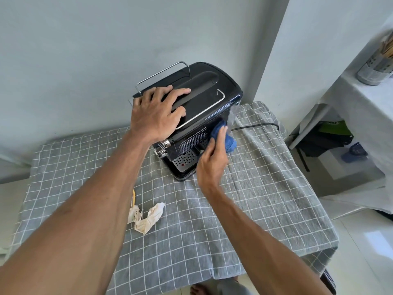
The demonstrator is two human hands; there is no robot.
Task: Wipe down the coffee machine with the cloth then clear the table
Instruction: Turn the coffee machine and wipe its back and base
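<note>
Wiping stage when I checked. Right hand [211, 162] had the blue cloth [223, 135] bunched in its fingers, pressed against the coffee machine [197, 99] front/side corner, above the drip tray [184, 160]. Left hand [157, 111] lay flat on the machine top, fingers spread, holding nothing, just steadying it.

Risks imo: machine sat on a loose checked tablecloth [265, 177], so a hard sideways push could've slid it or rucked the fabric. Power cord [255, 125] trailed off the back right, near the cloth, so a snag was possible. Cloth tail hung below the fingers, beside the machine, could've caught the tray edge.

Crumpled tissue [148, 218] and a yellow bit [134, 198] were on the table, near side, not yet cleared.
</note>
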